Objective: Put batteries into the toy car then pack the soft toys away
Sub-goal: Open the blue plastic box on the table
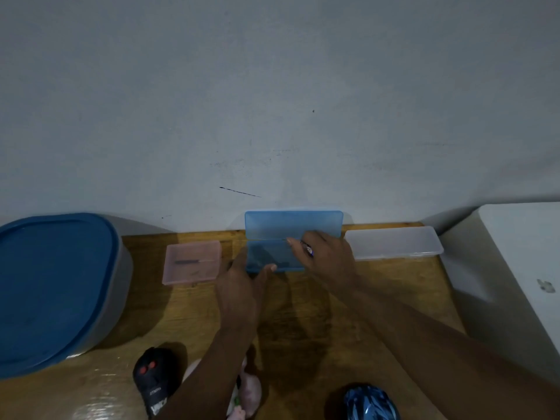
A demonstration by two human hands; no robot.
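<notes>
Both hands are at the open blue case [272, 259], its lid propped against the wall. The left hand [239, 286] braces the case's near left corner, fingers straight, thumb on the rim, holding nothing. The right hand [325, 256] is over the case's right end, its grip pinched on a small item [307, 249], likely a battery but too blurred to confirm. The toy car [154, 380] sits well nearer than the case, leftward on the counter [363, 298], with a pink soft toy [251, 392] just beside it. The tidy way is to pin the case so it can't skid and lift straight up, clear of the rim.
</notes>
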